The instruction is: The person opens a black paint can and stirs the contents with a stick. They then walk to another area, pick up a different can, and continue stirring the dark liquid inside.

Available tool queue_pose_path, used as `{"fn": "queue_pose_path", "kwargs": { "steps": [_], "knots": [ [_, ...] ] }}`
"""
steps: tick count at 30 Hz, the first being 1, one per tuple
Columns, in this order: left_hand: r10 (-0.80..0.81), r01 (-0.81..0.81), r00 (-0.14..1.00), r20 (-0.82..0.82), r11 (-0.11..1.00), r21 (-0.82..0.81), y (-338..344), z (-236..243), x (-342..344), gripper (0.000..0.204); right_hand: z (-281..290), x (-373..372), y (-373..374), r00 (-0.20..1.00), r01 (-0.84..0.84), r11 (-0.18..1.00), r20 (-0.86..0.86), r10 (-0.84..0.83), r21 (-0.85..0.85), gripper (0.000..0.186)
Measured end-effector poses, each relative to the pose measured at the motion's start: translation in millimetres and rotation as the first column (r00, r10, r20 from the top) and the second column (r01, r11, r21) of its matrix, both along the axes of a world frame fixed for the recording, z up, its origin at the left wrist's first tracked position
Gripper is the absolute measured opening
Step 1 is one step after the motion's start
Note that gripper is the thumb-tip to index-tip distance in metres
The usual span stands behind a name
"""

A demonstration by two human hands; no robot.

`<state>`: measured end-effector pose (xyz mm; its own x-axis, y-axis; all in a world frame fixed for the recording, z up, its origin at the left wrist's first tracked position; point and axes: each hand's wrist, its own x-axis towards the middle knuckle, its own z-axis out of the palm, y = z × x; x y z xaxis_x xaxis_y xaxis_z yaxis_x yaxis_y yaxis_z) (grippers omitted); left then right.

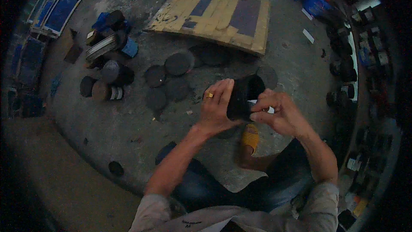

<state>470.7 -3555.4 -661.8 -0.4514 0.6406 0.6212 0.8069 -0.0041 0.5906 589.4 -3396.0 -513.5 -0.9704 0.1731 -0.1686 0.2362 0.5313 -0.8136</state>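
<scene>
My left hand (216, 107) is wrapped round a black, hollow, can-like container (239, 99), tilted above my lap with its dark opening toward the upper right. A gold-coloured ring shows on one finger. My right hand (283, 111) is at the container's right side, thumb and fingers pinched together at its rim. Between those fingers shows a small white piece (271, 110), perhaps paper or cloth; most of it is hidden. Below the container is my foot in a yellow sandal (250, 137).
Ahead lies a low board (206, 25) covered in tan tape. Several dark round lids (179, 63) lie before it. Dark jars (116, 74) and a stack of flat sheets (101, 48) stand left. Blue-meshed frames (62, 13) lean far left; blue tubs (315, 4) and shelves of containers (343, 71) are right.
</scene>
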Motion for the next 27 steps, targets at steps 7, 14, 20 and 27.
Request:
{"fn": "queue_pose_path", "kwargs": {
  "steps": [7, 14, 20, 27],
  "knots": [
    [-0.099, 0.100, 0.995, 0.029, 0.995, -0.025, -6.1, 8.5, -4.6, 0.115, 6.1, -1.5, -1.2, 0.995, 0.035, 0.994, 0.097, -0.025, -0.100, 0.010],
    [-0.124, 0.125, 0.991, 0.044, 0.992, -0.005, -7.4, 7.3, -2.1, 0.117, -3.5, 2.2, -3.6, 0.996, 0.089, 0.979, -0.009, -0.088, 0.183, 0.010],
    [-0.064, 0.064, 0.998, 0.029, 0.998, 0.025, -2.1, 0.2, -0.4, 0.119, -2.3, 3.4, 1.3, 0.982, 0.183, 0.947, -0.007, -0.188, 0.266, 0.011],
    [-0.020, 0.020, 0.999, 0.047, 1.000, 0.009, -5.0, -3.4, 0.7, 0.117, 3.7, 1.6, 5.6, 0.987, 0.143, 0.988, 0.071, -0.147, 0.060, 0.018]
  ]
}}
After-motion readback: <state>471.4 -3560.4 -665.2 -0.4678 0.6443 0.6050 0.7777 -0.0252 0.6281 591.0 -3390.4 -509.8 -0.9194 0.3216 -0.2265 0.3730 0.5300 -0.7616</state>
